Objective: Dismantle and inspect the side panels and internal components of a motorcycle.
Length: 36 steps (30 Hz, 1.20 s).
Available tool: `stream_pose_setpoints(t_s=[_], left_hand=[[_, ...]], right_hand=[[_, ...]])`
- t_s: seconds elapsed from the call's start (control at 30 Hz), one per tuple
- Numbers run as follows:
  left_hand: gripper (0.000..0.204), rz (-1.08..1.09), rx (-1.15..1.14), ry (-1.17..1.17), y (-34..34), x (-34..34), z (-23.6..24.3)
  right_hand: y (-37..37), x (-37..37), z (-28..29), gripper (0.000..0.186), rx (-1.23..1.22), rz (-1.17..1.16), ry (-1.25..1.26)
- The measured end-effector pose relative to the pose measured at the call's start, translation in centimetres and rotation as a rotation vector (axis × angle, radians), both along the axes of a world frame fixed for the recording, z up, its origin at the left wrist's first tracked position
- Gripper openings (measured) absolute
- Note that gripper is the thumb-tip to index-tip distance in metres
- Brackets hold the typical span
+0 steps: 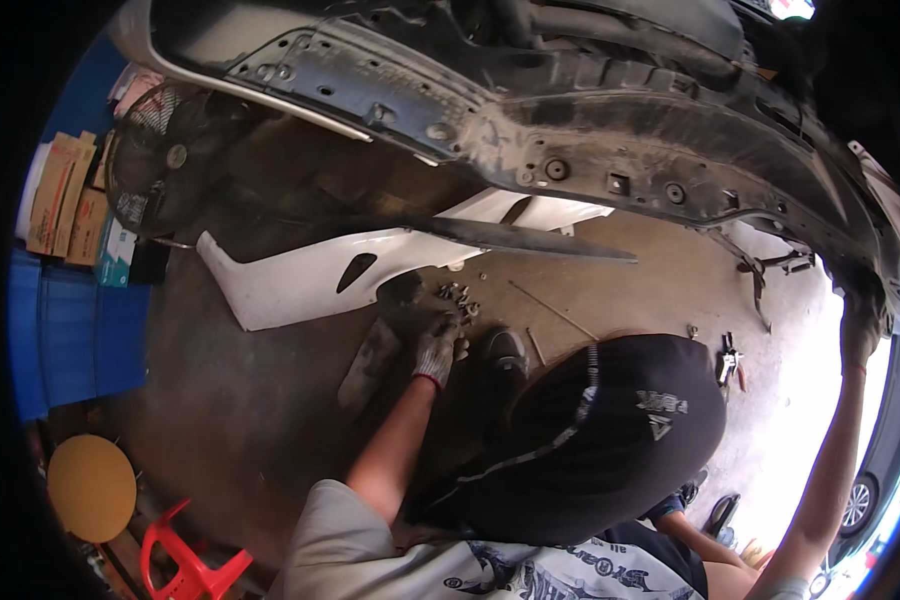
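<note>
My left hand point(436, 352), in a dirty grey knit glove with a red cuff, reaches down to the floor. Its fingers are drawn together at a small pile of metal bolts point(458, 298); whatever they pinch is too small to make out. My right hand point(859, 318), in a dark glove, is raised to the underside of the car body point(610, 150) at the far right. Shadow hides its fingers there. Beyond my left hand, a white body panel point(310, 280) with a slot in it lies on the floor.
A standing fan point(175, 155), cardboard boxes point(62, 195) and blue bins point(80, 330) line the left side. Near them stand a round yellow-topped stool point(92, 487) and a red plastic stool point(195, 570). Pliers point(730, 360) and a thin rod point(555, 308) lie on the floor.
</note>
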State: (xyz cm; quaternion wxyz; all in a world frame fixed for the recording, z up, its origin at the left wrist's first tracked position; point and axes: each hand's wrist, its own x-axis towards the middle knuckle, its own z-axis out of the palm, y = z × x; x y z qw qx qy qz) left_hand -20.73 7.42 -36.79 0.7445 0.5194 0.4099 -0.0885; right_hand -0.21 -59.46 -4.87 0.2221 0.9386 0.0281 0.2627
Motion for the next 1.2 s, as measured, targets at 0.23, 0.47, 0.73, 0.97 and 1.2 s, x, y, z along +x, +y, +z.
stream_pose_setpoints(t_s=[0.23,0.47,0.73,0.97,1.2], left_hand=[[0.028,-0.493,1.272,-0.086,0.5,0.7,0.3],[0.028,-1.061,1.373,-0.105,0.5,4.8,0.4],[0.035,-1.081,1.663,-0.459,1.2,5.0,-2.6],[0.032,-1.002,1.561,-0.270,0.8,5.1,-1.8],[0.029,-0.880,1.225,-0.540,-1.0,7.5,3.1]], right_hand=[[-0.3,0.3,0.2,0.041,0.013,0.048,0.011],[-0.7,0.2,0.0,0.043,0.033,0.037,-0.001],[-0.2,0.1,-0.4,0.042,0.124,0.117,-0.059],[5.5,-2.1,2.3,0.035,0.413,0.062,-0.258],[19.4,-7.3,-3.2,0.030,1.210,0.208,0.315]])
